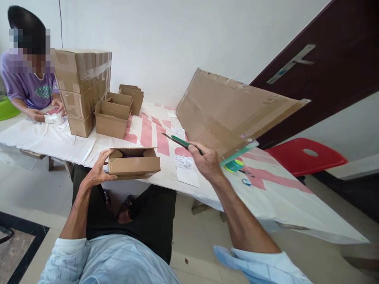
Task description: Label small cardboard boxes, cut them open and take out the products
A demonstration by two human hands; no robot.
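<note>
Two hands: left hand (95, 172), fingers pinching the box (135, 165) at its left end; right hand (209, 161), fingers around the cutter (180, 141).
Box: brown, open-topped, twelve o'clock from torso (127, 258), by the desk's (169, 172) near edge.
Gap: free room, two o'clock, toward cutter.
Beyond: stacked cartons (84, 88), eleven o'clock.

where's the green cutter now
Near the centre of the head view, the green cutter is in the right hand, right of the box in the left hand.
</note>
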